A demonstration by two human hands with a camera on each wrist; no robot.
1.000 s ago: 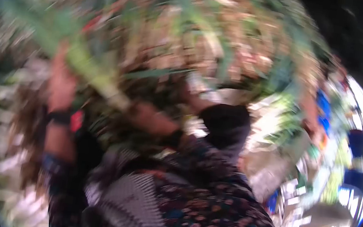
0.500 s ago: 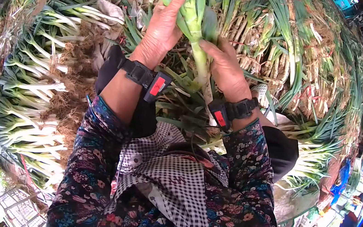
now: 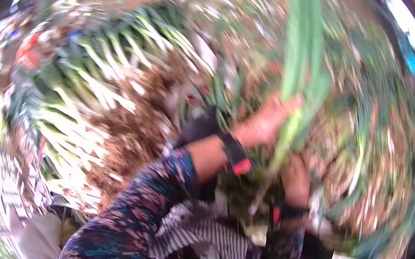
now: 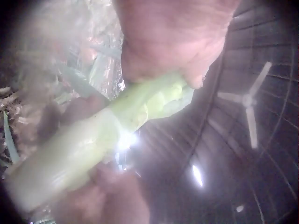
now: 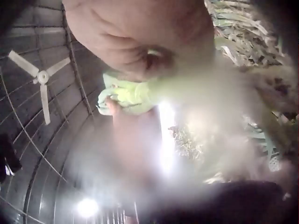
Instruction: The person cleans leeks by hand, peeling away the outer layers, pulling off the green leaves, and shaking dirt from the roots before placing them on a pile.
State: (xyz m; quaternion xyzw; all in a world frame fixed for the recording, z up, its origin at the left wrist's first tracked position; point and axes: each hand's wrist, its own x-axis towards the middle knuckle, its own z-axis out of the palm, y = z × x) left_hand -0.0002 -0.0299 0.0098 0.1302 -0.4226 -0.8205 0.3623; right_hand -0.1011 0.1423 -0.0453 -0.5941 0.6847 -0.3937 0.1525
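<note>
A leek [image 3: 298,52] stands nearly upright before me, its long green leaves at the top and its pale stalk running down between my hands. My left hand [image 3: 267,122] grips it where the leaves begin, thumb across the front. Lower down, my right hand [image 3: 296,180] holds the stalk from the right side. In the left wrist view the pale stalk [image 4: 70,158] slants below the left hand [image 4: 177,39]. Blur covers much of the stalk in the right wrist view, where the right hand [image 5: 140,35] curls over it.
A row of trimmed leeks [image 3: 101,93] lies to the left, their brown roots [image 3: 127,134] facing me. More leeks [image 3: 363,151] are heaped at the right, blurred. A ceiling fan [image 5: 42,77] hangs overhead.
The view swings left, so the leek row sits nearer the middle and both hands with the leek appear farther right. Both hands stay on the leek.
</note>
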